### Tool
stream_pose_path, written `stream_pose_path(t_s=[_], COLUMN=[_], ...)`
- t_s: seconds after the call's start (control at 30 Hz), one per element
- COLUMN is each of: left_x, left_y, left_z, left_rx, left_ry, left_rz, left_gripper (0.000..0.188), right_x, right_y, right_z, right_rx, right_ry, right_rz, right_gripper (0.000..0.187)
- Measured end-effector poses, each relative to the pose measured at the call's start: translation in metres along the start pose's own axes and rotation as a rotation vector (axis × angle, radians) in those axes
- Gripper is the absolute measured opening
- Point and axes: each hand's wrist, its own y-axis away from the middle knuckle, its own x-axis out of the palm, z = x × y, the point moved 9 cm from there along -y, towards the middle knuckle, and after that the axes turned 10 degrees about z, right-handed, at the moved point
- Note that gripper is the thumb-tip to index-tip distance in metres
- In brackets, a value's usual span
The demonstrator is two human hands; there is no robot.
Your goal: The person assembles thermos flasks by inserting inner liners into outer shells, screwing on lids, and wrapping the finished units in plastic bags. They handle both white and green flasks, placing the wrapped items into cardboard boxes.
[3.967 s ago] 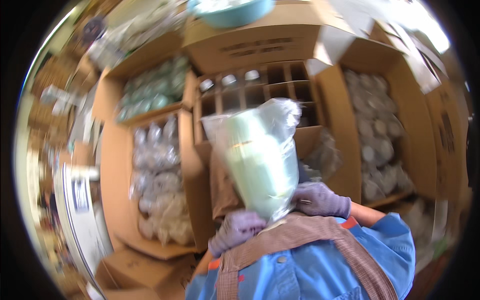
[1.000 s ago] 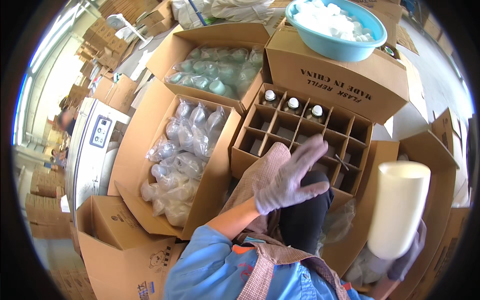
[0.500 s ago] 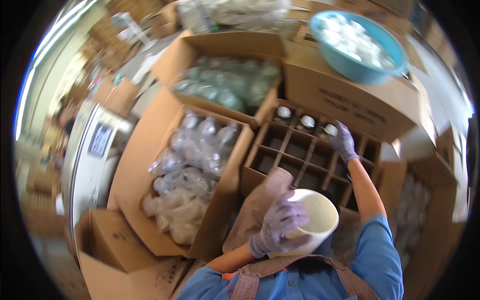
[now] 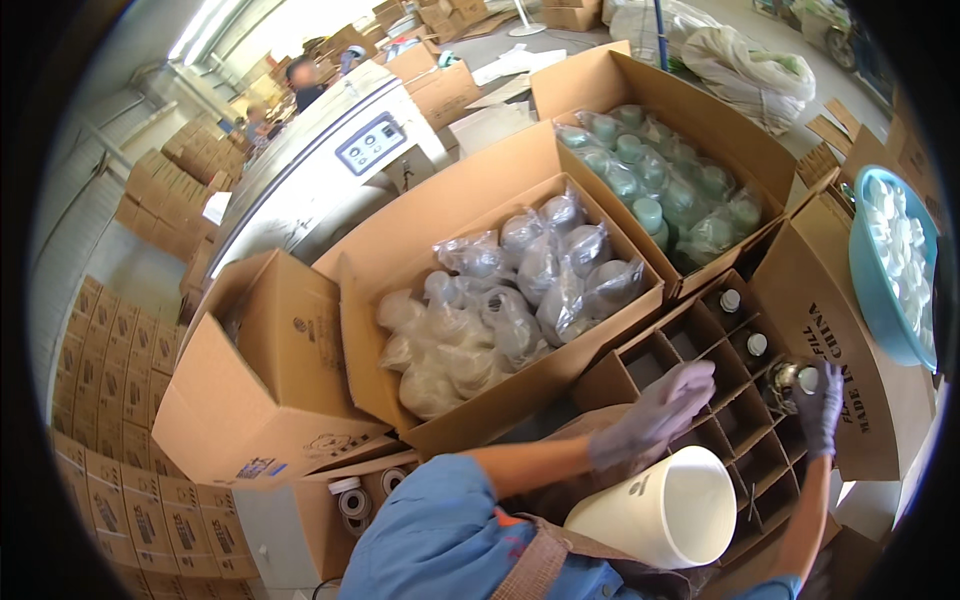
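My left hand [image 4: 660,412], in a light purple glove, reaches over the divided carton [image 4: 640,372] with its fingers stretched out and nothing in them. At the carton's right side my gloved right hand [image 4: 822,412] has its fingers curled at the white cap of a shiny glass bottle [image 4: 783,388]. Two more capped bottles stand in neighbouring cells: one dark bottle [image 4: 750,346] and another bottle [image 4: 727,304] farther off. Several cells show no bottle. A cream plastic bucket [image 4: 640,510] lies tilted against my front, between my forearms, its mouth facing right.
Left of the divided carton, a large open carton [image 4: 480,432] holds plastic-wrapped clear globes [image 4: 540,270]. Behind it, another carton [image 4: 690,85] holds greenish wrapped jars [image 4: 650,170]. A blue basin [image 4: 870,270] of white caps rests on a carton at right. A white machine [image 4: 300,170] stands back left.
My view has swung left, so the cartons appear farther right. My left hand has left the bucket and stretched out over the divided carton. My right hand stays at the third bottle.
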Motion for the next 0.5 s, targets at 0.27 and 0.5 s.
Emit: stream_pose_path(t_s=[0.27, 0.5], left_x=[0.105, 0.097], left_y=[-0.069, -0.022], left_z=[0.012, -0.026], left_rx=[-0.334, 0.075], left_ry=[0.959, 0.319], left_rz=[0.620, 0.606], left_gripper=[0.075, 0.095], right_x=[-0.181, -0.224], right_y=[0.109, 0.102], right_z=[0.242, 0.207], right_rx=[-0.676, -0.113], right_ry=[0.215, -0.438], right_rz=[0.046, -0.148], right_gripper=[0.060, 0.065])
